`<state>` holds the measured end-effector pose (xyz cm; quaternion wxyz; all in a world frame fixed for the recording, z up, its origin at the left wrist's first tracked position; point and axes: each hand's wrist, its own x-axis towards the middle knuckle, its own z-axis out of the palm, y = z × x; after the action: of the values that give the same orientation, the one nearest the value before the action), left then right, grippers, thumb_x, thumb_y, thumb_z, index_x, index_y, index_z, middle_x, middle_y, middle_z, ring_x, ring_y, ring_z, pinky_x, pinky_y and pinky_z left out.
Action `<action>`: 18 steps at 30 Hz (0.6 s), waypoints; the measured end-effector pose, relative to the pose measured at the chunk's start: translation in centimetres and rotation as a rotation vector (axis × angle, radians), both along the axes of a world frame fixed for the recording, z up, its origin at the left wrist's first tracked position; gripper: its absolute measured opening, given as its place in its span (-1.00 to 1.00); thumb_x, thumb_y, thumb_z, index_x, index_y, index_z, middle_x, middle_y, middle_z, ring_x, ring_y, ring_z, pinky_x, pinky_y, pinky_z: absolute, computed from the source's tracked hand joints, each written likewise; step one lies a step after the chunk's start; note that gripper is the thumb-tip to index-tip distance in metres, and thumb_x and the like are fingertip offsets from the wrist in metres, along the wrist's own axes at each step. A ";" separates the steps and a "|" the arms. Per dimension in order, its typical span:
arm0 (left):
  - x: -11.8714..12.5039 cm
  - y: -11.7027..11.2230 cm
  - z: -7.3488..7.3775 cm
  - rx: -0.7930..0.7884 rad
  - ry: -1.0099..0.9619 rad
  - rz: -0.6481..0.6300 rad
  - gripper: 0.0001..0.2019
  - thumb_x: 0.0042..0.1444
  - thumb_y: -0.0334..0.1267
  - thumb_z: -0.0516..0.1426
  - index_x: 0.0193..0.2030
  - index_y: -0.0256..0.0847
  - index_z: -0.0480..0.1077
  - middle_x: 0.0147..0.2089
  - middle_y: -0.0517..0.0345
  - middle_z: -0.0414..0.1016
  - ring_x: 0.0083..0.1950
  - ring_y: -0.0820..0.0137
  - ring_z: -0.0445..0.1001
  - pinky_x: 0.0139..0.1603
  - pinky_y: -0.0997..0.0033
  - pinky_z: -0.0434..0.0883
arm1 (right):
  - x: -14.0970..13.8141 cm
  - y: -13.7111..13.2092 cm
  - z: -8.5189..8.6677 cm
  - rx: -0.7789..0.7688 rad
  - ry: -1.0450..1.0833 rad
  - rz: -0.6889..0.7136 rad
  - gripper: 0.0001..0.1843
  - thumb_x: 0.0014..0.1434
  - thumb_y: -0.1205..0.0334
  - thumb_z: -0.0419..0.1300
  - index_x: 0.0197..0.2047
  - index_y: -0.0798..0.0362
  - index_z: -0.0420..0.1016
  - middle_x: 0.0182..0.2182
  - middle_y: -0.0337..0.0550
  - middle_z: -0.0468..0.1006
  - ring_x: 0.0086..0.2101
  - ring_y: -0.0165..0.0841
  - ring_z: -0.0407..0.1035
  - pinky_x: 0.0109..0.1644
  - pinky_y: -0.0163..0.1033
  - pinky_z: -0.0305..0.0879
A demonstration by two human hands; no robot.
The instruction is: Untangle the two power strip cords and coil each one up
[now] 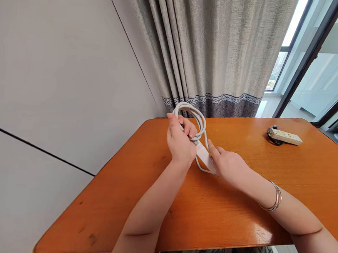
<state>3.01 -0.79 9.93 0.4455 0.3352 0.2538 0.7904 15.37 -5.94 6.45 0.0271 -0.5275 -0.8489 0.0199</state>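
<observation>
Loops of white cable (pixel 200 115) are gathered in my left hand (pixel 182 139), its fingers closed around them above the table. From the coil, a strand runs down and curves back towards a long white power strip (pixel 204 154), whose sockets do not show. My right hand (pixel 227 163) grips the far right part of this strip, with its index finger stretched along the cable. The thumb and the end of the strip are hidden behind that hand.
Both arms reach over an orange-brown wooden table (pixel 238 216). A cream power strip (pixel 286 136) with a black cord (pixel 273 139) lies at its back right. A grey curtain (pixel 226 49) hangs behind, and a pale wall (pixel 60 65) stands to the left.
</observation>
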 end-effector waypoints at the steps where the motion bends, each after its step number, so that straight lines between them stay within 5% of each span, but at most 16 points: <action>1: 0.2 0.0 -0.3 0.016 0.010 0.017 -0.43 0.16 0.30 0.12 -0.52 -0.16 0.10 -0.68 0.40 -0.03 -0.69 0.58 0.02 -0.65 0.51 0.05 | 0.1 -0.3 0.2 0.006 0.023 0.007 -0.34 0.37 0.37 -0.04 0.50 0.26 -0.03 -0.05 0.25 0.56 -0.23 -0.14 0.55 -0.20 -0.14 0.47; 6: 0.8 0.3 -1.7 0.220 0.091 0.129 -0.42 0.11 0.28 0.19 -0.54 -0.16 0.11 -0.69 0.39 0.01 -0.69 0.58 0.03 -0.66 0.50 0.02 | 0.4 -1.1 0.6 -0.138 0.330 0.137 -0.21 0.36 0.24 0.12 0.49 0.37 -0.12 0.01 0.29 0.51 -0.11 -0.11 0.49 -0.01 -0.05 0.43; 12: 0.4 0.7 -2.4 0.277 0.120 0.263 -0.49 0.18 0.21 0.17 -0.50 -0.16 0.16 -0.69 0.40 0.07 -0.70 0.58 0.07 -0.66 0.52 0.05 | -0.2 -2.2 0.4 -0.389 0.562 0.331 -0.04 0.30 0.37 0.14 0.51 0.34 -0.44 -0.27 -0.04 0.55 -0.36 -0.31 0.37 -0.20 -0.17 0.36; 15: 0.2 1.0 -2.5 0.264 0.223 0.165 -0.49 0.14 0.24 0.19 -0.48 -0.16 0.20 -0.68 0.36 0.20 -0.69 0.57 0.17 -0.66 0.54 0.12 | 0.4 -2.6 1.0 -0.348 0.606 0.348 -0.18 0.29 0.37 0.15 0.49 0.29 -0.16 -0.33 -0.13 0.52 -0.39 -0.33 0.34 -0.25 -0.20 0.32; 18: 0.1 1.2 -2.8 0.238 0.359 0.005 -0.46 0.09 0.31 0.18 -0.46 -0.17 0.23 -0.66 0.31 0.32 -0.70 0.55 0.25 -0.68 0.54 0.18 | 1.7 -2.7 1.6 -0.114 0.625 0.374 -0.48 0.33 0.36 0.12 0.33 0.18 0.27 -0.31 -0.11 0.51 -0.34 -0.34 0.36 -0.22 -0.22 0.33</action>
<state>3.15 0.42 7.17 0.3484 0.5203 0.2348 0.7435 17.06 -8.69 8.10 0.2513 -0.3324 -0.8790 0.2320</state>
